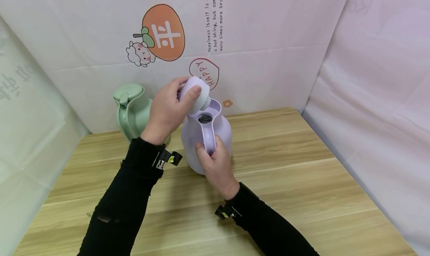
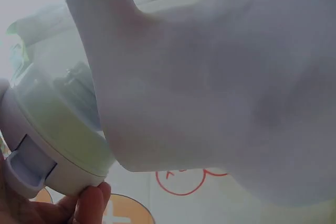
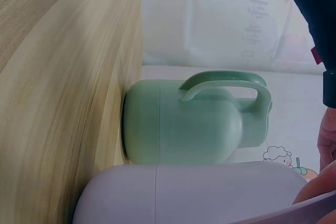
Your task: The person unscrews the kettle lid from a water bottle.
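A lilac thermos jug (image 1: 190,144) stands on the wooden table with its mouth uncovered and a dark opening inside. My right hand (image 1: 218,166) grips the jug's handle (image 1: 208,136). Above the mouth, my left hand (image 1: 171,105) holds the jug's lid (image 1: 198,93), tilted, its narrower stopper end toward the opening. In the left wrist view the lid (image 2: 58,129) shows a lilac cap with a push tab and a paler lower part, and the jug's body (image 2: 210,93) fills much of the frame. Fingertips (image 2: 92,203) of the left hand curl round the cap.
A green thermos jug (image 1: 134,106) with its lid on stands at the back left, behind the left forearm. The wooden table (image 1: 285,166) meets a white printed cloth (image 1: 268,62) at the back and cloth walls at both sides.
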`<state>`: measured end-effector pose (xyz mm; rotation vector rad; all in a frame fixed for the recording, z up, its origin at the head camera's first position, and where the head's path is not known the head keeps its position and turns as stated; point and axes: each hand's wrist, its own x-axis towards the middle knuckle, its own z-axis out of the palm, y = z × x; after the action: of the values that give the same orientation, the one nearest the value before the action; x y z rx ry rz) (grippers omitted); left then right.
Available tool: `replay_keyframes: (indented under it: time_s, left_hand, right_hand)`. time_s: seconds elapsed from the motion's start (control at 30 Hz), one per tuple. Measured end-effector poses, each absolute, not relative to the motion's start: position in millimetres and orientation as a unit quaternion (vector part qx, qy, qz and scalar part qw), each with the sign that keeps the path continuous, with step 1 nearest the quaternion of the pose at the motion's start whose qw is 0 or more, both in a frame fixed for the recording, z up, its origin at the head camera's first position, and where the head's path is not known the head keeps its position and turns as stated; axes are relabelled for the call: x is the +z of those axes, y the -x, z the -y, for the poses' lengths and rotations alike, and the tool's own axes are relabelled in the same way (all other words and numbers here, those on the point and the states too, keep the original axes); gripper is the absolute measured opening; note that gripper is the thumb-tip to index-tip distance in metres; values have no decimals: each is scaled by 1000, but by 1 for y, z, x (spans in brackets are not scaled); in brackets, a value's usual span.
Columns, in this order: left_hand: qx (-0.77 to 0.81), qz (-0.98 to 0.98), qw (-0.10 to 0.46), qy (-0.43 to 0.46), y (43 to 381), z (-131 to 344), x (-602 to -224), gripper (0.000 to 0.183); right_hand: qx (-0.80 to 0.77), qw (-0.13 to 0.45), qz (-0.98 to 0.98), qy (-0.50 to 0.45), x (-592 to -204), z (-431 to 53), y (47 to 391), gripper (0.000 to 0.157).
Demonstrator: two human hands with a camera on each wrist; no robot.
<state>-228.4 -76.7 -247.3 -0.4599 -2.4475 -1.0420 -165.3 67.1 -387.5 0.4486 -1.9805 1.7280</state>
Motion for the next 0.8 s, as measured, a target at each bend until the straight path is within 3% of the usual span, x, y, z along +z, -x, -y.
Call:
replay_keyframes:
  time_s: [0.3, 0.57, 0.8]
  left_hand:
    - [-538, 808, 217, 105, 223, 88, -263, 65]
    - [-638, 727, 222, 123, 221, 92, -276, 52]
    - [-742, 626, 198, 136, 214, 94, -288, 54]
  right_hand:
    - [632, 236, 720, -165, -388, -66, 166, 22]
    - [630, 242, 719, -166, -388, -64, 166, 21]
    - [618, 252, 727, -162, -388, -65, 167, 22]
